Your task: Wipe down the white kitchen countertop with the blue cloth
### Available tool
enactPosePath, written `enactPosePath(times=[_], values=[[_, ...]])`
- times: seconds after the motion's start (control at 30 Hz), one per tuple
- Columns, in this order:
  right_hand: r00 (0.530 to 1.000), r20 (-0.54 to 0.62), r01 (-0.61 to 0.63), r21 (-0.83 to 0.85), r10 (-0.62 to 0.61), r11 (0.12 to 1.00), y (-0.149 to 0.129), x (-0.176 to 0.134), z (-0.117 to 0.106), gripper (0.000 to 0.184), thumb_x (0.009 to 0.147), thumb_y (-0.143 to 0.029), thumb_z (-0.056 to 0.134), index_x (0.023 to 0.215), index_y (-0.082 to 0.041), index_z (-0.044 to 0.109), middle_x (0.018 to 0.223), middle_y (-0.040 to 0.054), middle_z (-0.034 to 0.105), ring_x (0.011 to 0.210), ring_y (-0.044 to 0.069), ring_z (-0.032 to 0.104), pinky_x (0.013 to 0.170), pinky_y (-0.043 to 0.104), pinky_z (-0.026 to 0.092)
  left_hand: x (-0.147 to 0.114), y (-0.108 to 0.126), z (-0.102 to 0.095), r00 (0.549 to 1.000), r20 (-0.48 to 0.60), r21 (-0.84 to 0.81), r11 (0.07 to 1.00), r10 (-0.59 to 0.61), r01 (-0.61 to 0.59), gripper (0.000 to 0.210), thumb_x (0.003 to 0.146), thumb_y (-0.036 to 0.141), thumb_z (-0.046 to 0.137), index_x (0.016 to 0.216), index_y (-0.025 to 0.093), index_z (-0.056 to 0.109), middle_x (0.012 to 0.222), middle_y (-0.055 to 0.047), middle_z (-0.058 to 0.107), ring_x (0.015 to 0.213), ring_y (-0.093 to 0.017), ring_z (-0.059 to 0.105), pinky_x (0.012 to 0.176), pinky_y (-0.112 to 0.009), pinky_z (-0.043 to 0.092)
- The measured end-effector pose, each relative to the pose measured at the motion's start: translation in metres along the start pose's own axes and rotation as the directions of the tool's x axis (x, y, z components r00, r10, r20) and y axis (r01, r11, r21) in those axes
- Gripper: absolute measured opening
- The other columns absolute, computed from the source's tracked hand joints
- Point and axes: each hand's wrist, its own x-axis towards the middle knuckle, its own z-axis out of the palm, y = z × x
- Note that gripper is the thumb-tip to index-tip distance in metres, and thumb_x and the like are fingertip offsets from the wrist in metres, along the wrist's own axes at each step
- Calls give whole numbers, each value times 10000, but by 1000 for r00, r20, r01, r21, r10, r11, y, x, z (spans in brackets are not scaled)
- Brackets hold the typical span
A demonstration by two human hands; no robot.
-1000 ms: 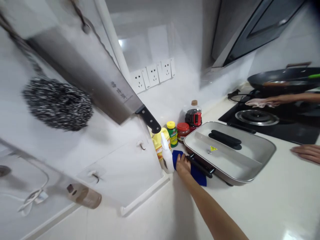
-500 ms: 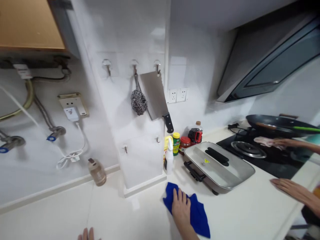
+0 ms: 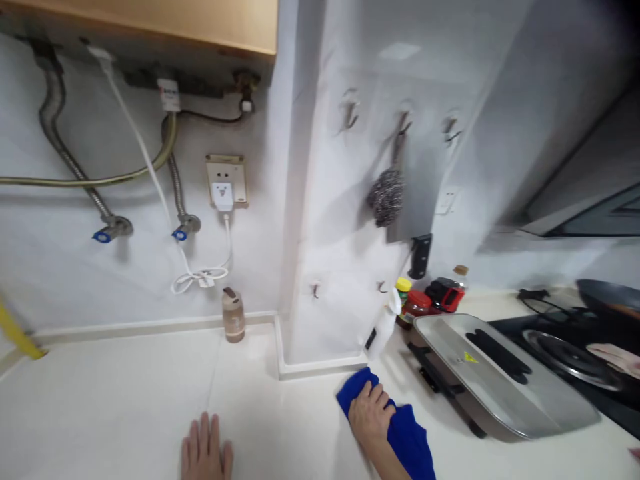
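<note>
My right hand (image 3: 371, 417) presses down on a blue cloth (image 3: 406, 433) that lies on the white countertop (image 3: 120, 400), just in front of the tiled wall column. My left hand (image 3: 205, 455) rests flat on the counter at the bottom edge, fingers apart and holding nothing. Right of the cloth stands an electric grill pan with a steel lid (image 3: 495, 377). A white spray bottle (image 3: 384, 327) stands behind the cloth.
A steel scourer (image 3: 386, 197) and a cleaver (image 3: 417, 213) hang on the column. Jars (image 3: 415, 303) stand by the wall. A small brown bottle (image 3: 233, 315) stands further left. A gas hob (image 3: 570, 350) with a wok (image 3: 610, 300) is at right, another person's hand (image 3: 617, 357) on it.
The view swung left and pulled back from the wall corner. My right hand drew the blue cloth back from beside the grill pan towards the front. My left hand came into view.
</note>
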Motion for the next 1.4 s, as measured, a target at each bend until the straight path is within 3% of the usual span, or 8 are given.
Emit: enactPosePath(times=[0.2, 0.37, 0.57, 0.63, 0.93, 1.1, 1.2, 1.4], values=[[961, 76, 263, 24, -265, 964, -82, -39, -19, 591, 868, -193, 416, 1419, 19, 444, 1457, 315, 440, 1317, 441, 436, 1016, 586, 374, 7, 9, -17, 997, 78, 14, 1000, -6, 5, 733, 937, 297, 380, 1579, 159, 55, 1640, -212, 191, 1509, -409, 169, 1142, -655, 308], [907, 127, 354, 288, -402, 890, -141, -75, -43, 670, 864, -267, 464, 1471, -2, 366, 1550, 281, 321, 1444, 438, 288, 1135, 625, 266, 4, 9, -16, 992, 125, 29, 999, -21, 17, 749, 929, 304, 397, 1577, 147, 58, 1642, -197, 200, 1506, -410, 174, 1130, -649, 334], [718, 16, 579, 540, -696, 610, -185, -90, -67, 732, 872, -402, 500, 1519, -117, 312, 1607, 189, 240, 1512, 367, 147, 1202, 598, 203, 2, 10, -16, 992, 125, 68, 998, -16, 7, 754, 917, 261, 435, 1576, 140, 89, 1632, -202, 228, 1504, -397, 198, 1144, -623, 327], [692, 3, 599, 554, -721, 577, -200, -80, -70, 711, 888, -388, 486, 1523, -126, 303, 1608, 185, 245, 1514, 363, 138, 1207, 587, 202, 0, 10, -17, 992, 125, 95, 995, -14, 3, 764, 910, 262, 454, 1575, 135, 100, 1626, -195, 254, 1501, -381, 217, 1153, -599, 328], [858, 91, 457, 318, -506, 831, -262, -4, -68, 574, 895, -75, 297, 1456, 32, 363, 1482, 332, 394, 1305, 360, 491, 1048, 522, 396, -5, 9, -15, 995, 97, 177, 984, -39, 21, 762, 891, 275, 472, 1566, 121, 152, 1613, -172, 303, 1484, -332, 281, 1155, -518, 346], [852, 94, 469, 299, -515, 831, -277, 39, -54, 602, 861, -31, 238, 1443, 61, 357, 1586, 284, 226, 1388, 374, 380, 1065, 531, 368, -9, 10, -9, 991, 114, 184, 982, -66, 44, 778, 880, 277, 452, 1574, 145, 125, 1618, -147, 307, 1483, -323, 286, 1174, -514, 307], [833, 94, 496, 309, -545, 812, -288, 60, -45, 607, 853, -64, 295, 1440, 83, 344, 1563, 292, 286, 1440, 350, 303, 1131, 522, 299, -13, 9, -2, 991, 111, 208, 977, -70, 46, 800, 863, 290, 468, 1574, 147, 131, 1619, -144, 306, 1486, -320, 280, 1184, -506, 281], [845, 75, 486, 301, -529, 820, -297, 71, -44, 583, 865, -99, 364, 1386, 161, 371, 1482, 372, 360, 1364, 390, 403, 1105, 506, 337, -18, 9, 1, 990, 114, 252, 966, -78, 47, 815, 840, 299, 501, 1567, 139, 171, 1614, -137, 319, 1493, -317, 265, 1208, -481, 235]])
